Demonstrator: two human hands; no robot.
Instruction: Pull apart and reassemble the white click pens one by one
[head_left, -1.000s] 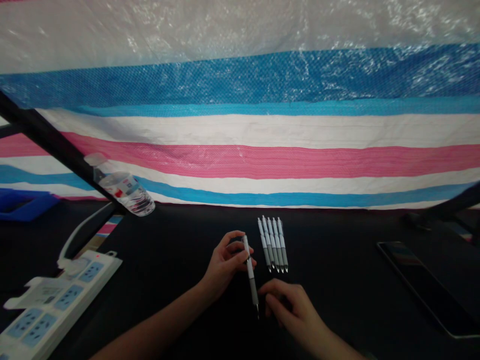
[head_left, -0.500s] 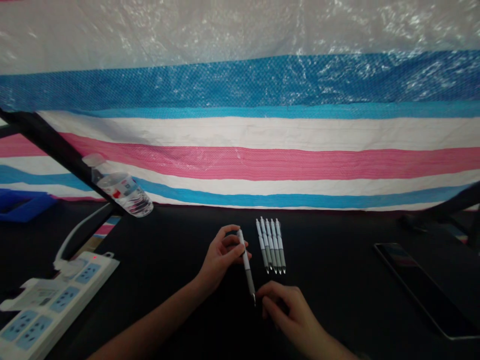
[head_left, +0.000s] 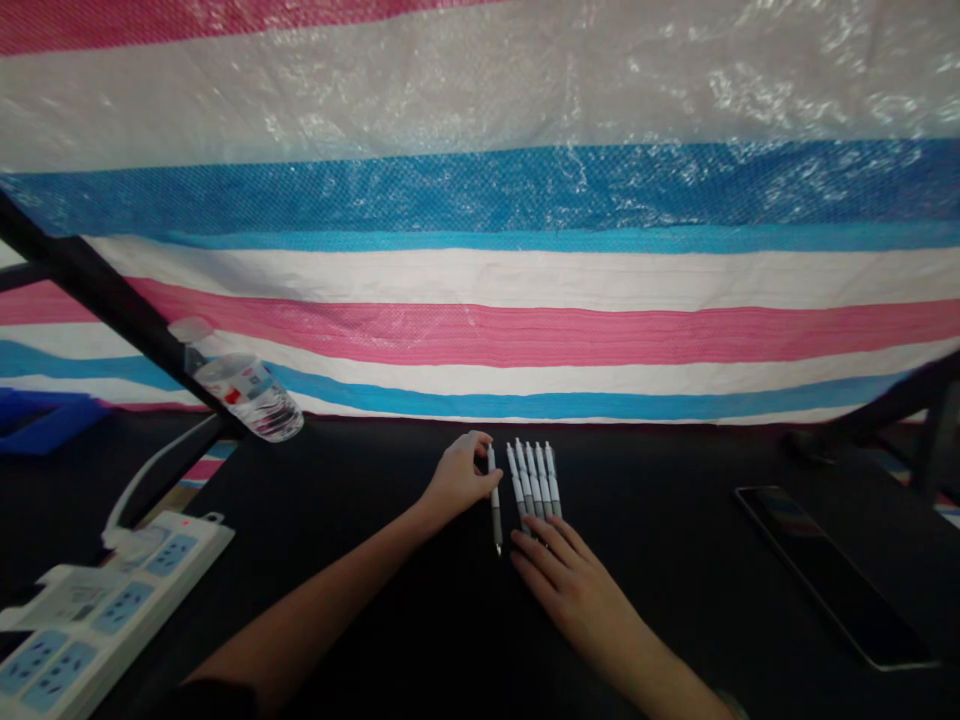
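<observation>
A white pen with a grey grip [head_left: 496, 515] is pinched by its upper part between the thumb and fingers of my left hand [head_left: 461, 475], its metal tip pointing toward me. Just to the right, several matching pens [head_left: 534, 475] lie side by side in a row on the black table [head_left: 360, 620]. My right hand [head_left: 566, 575] rests with fingers stretched out over the lower ends of that row, hiding their tips. A narrow gap separates the held pen from the row.
A white power strip [head_left: 120, 610] with a plugged-in cable lies at the left. Behind it, a water bottle [head_left: 251, 390] leans by a black frame bar [head_left: 112, 290]. At the right lies a dark phone-like slab [head_left: 832, 575]. A striped tarp [head_left: 480, 335] hangs along the back edge.
My left hand has carried the pen forward, beside the row and nearly parallel to it. My right hand has moved from near the pen's tip onto the row's lower ends, its fingers extending.
</observation>
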